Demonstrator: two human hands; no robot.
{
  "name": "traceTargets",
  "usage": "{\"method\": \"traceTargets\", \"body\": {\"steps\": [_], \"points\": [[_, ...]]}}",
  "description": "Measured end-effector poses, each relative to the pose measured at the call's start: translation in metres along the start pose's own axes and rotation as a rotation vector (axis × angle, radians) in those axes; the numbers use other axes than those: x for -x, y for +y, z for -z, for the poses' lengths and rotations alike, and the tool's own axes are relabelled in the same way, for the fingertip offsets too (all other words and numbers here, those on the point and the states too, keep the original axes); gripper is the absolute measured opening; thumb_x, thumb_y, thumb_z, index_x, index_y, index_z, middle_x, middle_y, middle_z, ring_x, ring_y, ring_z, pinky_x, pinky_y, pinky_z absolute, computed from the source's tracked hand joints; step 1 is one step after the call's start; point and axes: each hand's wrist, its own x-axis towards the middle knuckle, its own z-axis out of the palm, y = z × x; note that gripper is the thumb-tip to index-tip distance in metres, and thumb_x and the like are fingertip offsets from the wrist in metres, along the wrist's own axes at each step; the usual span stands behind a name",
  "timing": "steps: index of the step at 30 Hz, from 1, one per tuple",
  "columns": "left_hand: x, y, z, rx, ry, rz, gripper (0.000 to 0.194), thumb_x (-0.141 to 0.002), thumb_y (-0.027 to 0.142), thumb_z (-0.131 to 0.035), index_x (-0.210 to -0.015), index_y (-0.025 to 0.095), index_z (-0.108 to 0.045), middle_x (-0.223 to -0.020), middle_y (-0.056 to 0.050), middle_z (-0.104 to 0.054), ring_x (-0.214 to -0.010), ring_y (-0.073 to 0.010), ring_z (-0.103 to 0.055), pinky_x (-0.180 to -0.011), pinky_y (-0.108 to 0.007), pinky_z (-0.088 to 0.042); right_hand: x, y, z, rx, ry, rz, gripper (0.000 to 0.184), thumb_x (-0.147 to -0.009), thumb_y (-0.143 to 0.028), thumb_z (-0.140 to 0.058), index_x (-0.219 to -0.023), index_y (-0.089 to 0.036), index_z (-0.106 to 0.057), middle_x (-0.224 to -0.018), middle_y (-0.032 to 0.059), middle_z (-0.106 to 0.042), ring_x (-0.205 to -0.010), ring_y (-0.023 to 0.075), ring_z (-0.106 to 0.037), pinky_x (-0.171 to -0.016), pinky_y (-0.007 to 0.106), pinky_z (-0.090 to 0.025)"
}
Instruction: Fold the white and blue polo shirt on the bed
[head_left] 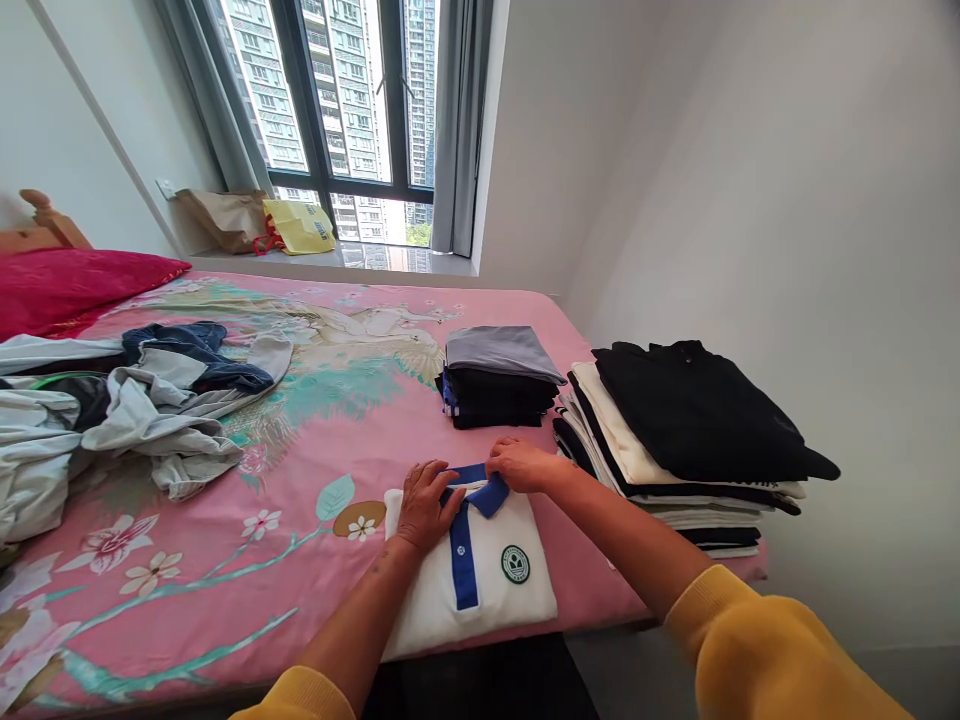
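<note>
A folded white polo shirt (487,600) lies face up near the bed's front edge, with a blue collar, a blue button strip and a round green badge. My left hand (427,507) rests on the left side of its collar, thumb and fingers apart, covering that part. On the other side, my right hand (523,466) has its fingers closed on the collar by the shoulder. Just behind the shirt sits a small stack of folded clothes (504,360), grey on top and dark below. To the right rises a taller stack of folded clothes (697,410), topped by a black garment.
Loose, crumpled clothes (172,410) in grey, white and denim blue lie on the left of the pink floral bedspread (337,400). A red pillow (82,285) is at the far left. Paper and yellow bags (300,228) stand on the windowsill. A wall borders the right side.
</note>
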Motion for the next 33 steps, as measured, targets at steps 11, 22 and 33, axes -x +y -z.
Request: {"method": "traceTargets", "body": {"steps": [11,22,33], "points": [[0.000,-0.009,0.001,0.231,0.052,0.088,0.029,-0.084,0.028,-0.041,-0.107,0.022,-0.058,-0.113,-0.008,-0.061,-0.112,-0.0218,-0.051,-0.102,-0.044,-0.035,0.011,-0.015,-0.036,-0.153,0.461,-0.356,0.026,-0.086,-0.011,-0.037,-0.102,-0.018,-0.057,-0.105,0.0077,-0.058,-0.099,0.0178,-0.049,-0.089,0.030,-0.038],[0.014,-0.041,0.014,-0.036,-0.242,0.270,0.047,-0.085,0.040,-0.046,-0.128,0.022,-0.049,-0.139,-0.013,-0.046,-0.131,-0.0288,-0.038,-0.108,-0.054,-0.024,0.029,-0.050,-0.094,-0.255,0.323,-0.439,0.051,-0.092,-0.039,-0.035,-0.139,-0.017,-0.034,-0.146,0.0114,-0.032,-0.137,0.0249,-0.020,-0.110,0.051,-0.014],[0.207,-0.017,0.065,-0.146,-0.002,0.238,0.055,-0.087,0.029,-0.048,-0.139,0.037,-0.032,-0.142,-0.005,-0.043,-0.133,-0.0267,-0.035,-0.111,-0.055,-0.021,0.192,-0.077,-0.189,-0.074,0.691,-0.637,0.044,-0.092,-0.033,-0.031,-0.134,-0.022,-0.042,-0.139,0.0091,-0.042,-0.135,0.0253,-0.027,-0.110,0.051,-0.018]]}}
